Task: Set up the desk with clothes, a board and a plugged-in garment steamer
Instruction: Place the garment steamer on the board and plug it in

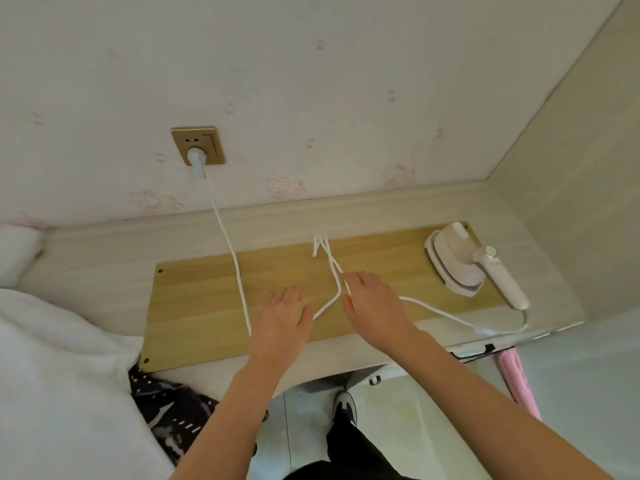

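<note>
Left hand [284, 315] and right hand [375, 306] rest on board [194, 306], fingers straight, holding nothing. Cord [239, 271] loops between them. Steamer [460, 261] sits at board's right end.

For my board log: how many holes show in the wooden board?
2, both at the left end of the board: far-corner hole, near-corner hole. The steamer covers part of the right end, so more may be hidden.

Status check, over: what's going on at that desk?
Left hand open over board; right hand on cord, grip unclear. Steamer plugged in, on board. Cord loops across board.
</note>
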Demonstrator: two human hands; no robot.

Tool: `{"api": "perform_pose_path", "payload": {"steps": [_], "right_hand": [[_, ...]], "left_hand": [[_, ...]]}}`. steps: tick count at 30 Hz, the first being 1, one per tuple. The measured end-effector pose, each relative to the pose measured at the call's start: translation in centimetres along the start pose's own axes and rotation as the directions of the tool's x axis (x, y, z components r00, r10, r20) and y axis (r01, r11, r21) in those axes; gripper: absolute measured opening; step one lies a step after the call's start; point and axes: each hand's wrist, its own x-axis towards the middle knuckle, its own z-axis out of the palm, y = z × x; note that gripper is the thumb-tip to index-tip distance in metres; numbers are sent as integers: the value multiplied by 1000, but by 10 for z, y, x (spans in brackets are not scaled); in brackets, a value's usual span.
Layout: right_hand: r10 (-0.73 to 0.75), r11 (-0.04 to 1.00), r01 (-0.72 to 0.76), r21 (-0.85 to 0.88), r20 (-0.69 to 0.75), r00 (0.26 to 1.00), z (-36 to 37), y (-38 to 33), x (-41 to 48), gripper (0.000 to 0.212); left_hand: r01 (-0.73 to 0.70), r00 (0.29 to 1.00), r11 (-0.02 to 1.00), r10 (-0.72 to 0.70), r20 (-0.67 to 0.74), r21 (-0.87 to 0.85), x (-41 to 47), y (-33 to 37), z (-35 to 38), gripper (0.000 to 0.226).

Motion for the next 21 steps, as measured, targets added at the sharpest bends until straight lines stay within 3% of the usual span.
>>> {"api": "perform_pose_path", "payload": {"steps": [7, 21], "right_hand": [[209, 977, -212, 40, 62, 976, 24, -10, -103, 43], [516, 846, -516, 136, 34, 856, 39, 7, -276, 42]], "left_hand": [[-223, 966, 955, 189, 176, 197, -64, -7, 6, 34], [-570, 782, 811, 489, 386, 129, -168, 48, 47, 32]]}}
